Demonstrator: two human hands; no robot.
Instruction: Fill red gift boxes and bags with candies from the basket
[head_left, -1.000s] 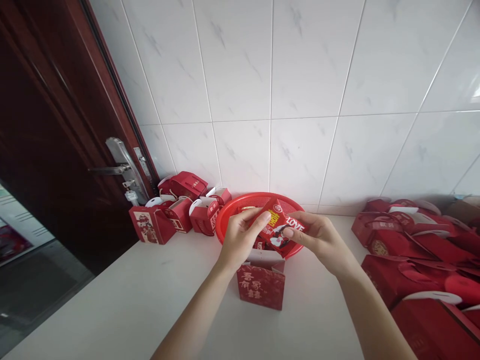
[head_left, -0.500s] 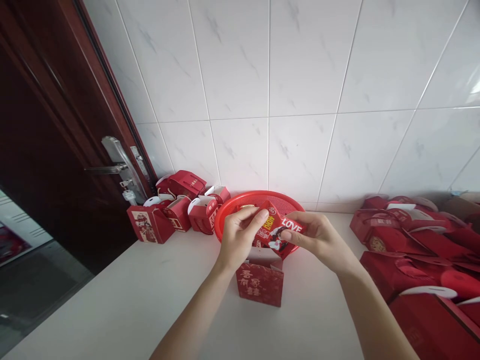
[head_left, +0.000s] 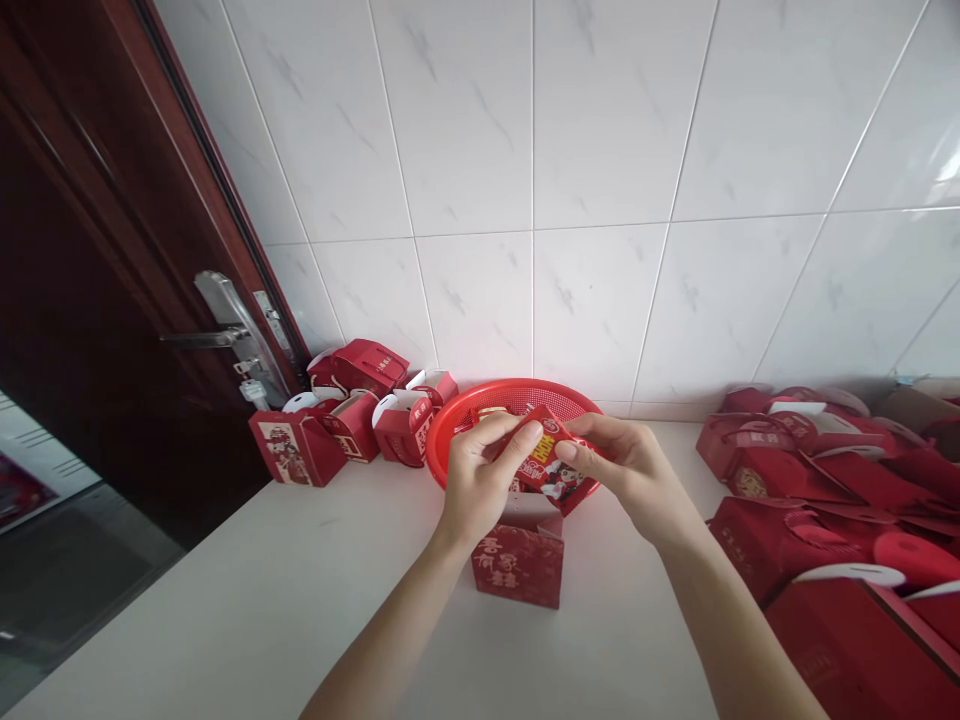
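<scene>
Right hand [head_left: 631,468]: moved nearer your left hand [head_left: 478,475].
Packet [head_left: 550,474]: pinched thumb-to-finger in both hands, near the box [head_left: 517,572].
Basket [head_left: 555,394]: partly hidden behind your hands.
Left boxes [head_left: 298,452], right boxes [head_left: 862,635]: flanking it.

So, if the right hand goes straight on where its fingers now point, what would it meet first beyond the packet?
Probably the left hand, gripping the same packet; exact depth is unclear.

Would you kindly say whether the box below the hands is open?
Open: the box shows its pale inside above its red front.
</scene>
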